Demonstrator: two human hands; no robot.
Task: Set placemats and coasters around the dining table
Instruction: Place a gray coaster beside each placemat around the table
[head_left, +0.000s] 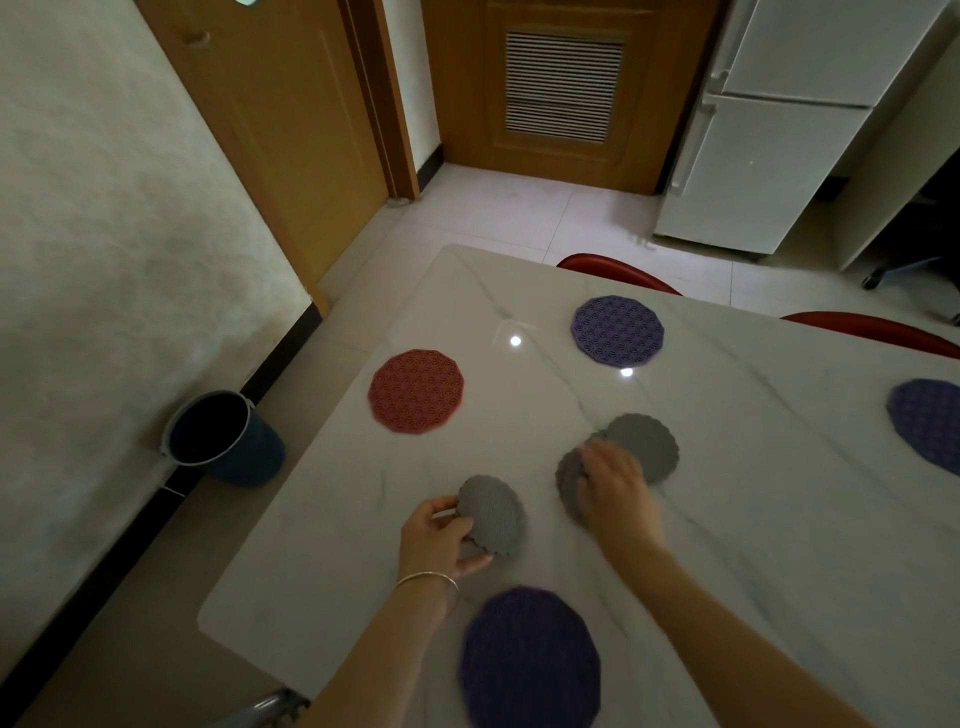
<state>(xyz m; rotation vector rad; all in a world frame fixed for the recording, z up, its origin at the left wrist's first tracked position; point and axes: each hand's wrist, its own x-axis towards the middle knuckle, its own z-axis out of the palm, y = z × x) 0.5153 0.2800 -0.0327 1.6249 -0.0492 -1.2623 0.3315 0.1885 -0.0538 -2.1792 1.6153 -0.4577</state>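
On the white marble table (727, 519) lie round placemats: a red one (415, 391) at the left, a purple one (617, 330) at the far side, another purple one (930, 423) at the right edge, and a purple one (530, 657) nearest me. My left hand (441, 535) grips a grey scalloped coaster (493, 514) by its left rim, tilted just above the table. My right hand (618, 493) rests on a grey coaster (569, 478), its fingers curled over it. Another grey coaster (644, 444) lies just beyond, overlapping it.
Two red chair backs (618, 270) (872, 330) stand along the table's far side. A dark bucket (218, 436) sits on the floor by the left wall. A white fridge (779, 130) and wooden doors (556, 93) are beyond.
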